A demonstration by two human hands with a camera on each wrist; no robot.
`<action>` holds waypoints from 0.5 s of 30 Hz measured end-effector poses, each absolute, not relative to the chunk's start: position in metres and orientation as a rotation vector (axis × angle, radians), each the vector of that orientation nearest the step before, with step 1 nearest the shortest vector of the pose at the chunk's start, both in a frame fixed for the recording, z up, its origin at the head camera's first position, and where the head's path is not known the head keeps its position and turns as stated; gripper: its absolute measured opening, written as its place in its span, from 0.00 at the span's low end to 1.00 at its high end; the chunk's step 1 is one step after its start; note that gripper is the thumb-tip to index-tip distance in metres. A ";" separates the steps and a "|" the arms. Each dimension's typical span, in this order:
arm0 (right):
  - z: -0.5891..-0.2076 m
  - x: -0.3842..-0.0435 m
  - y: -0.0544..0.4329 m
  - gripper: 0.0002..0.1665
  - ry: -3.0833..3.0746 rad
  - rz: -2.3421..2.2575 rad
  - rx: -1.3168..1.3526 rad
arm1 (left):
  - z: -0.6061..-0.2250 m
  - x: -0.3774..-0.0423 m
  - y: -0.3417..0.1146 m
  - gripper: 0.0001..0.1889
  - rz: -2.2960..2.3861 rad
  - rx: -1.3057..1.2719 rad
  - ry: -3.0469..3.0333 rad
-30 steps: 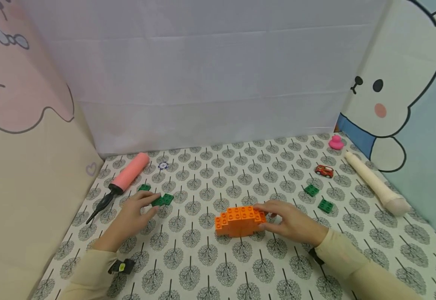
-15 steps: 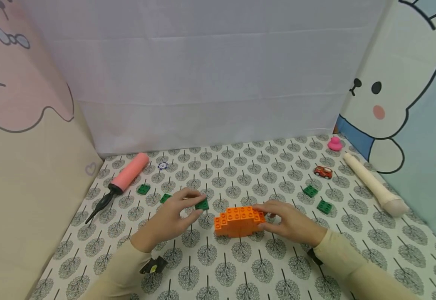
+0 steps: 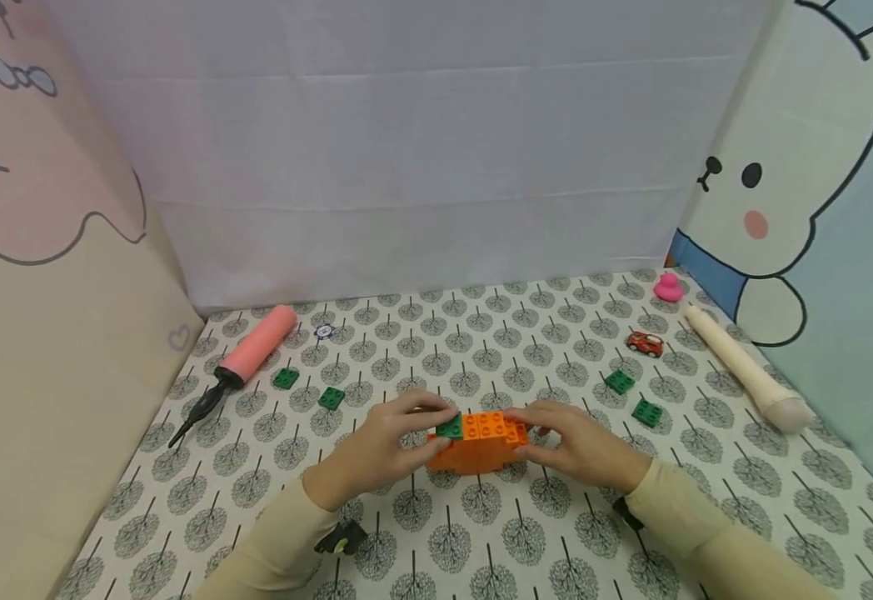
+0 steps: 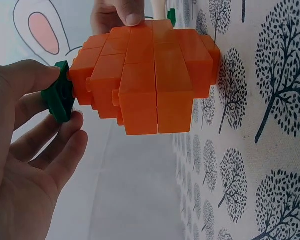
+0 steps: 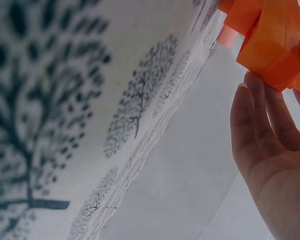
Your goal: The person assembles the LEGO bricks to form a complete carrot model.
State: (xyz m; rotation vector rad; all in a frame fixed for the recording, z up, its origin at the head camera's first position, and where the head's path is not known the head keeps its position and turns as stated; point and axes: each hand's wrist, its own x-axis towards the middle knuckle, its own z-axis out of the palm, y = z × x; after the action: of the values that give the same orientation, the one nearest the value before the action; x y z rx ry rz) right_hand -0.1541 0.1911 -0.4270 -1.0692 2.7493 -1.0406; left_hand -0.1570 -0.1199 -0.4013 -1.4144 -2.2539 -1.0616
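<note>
Left hand (image 3: 380, 442): thumb and fingers pinching one green brick (image 3: 449, 427), which I see tilted at the orange build's (image 3: 477, 455) upper left; whether it is seated I cannot tell. Right hand (image 3: 582, 446): clamped on the build's right end, I judge to brace it. Orange build: upright on the patterned bench (image 3: 549, 550), between both hands, within easy reach of each.

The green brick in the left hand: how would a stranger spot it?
On the tree-patterned cloth, find the orange brick build. Over its left part, the left hand pinches the green brick. The other four green bricks lie on the cloth.
</note>
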 end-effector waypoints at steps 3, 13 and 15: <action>-0.427 -0.154 0.191 0.32 2.747 -1.047 -1.062 | -0.402 -0.157 -0.119 0.20 -1.043 -1.407 -2.264; -0.426 -0.154 0.191 0.32 2.739 -1.048 -1.069 | -0.400 -0.157 -0.117 0.20 -1.009 -1.388 -2.346; -0.426 -0.154 0.191 0.32 2.738 -1.048 -1.074 | -0.398 -0.157 -0.117 0.19 -0.991 -1.392 -2.362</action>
State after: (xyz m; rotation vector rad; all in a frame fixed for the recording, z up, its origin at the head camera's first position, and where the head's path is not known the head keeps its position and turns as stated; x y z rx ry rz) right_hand -0.1541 0.1908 -0.4256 -1.0740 2.7377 -1.0484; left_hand -0.1574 -0.1167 -0.3980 -1.3918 -2.3617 -0.9907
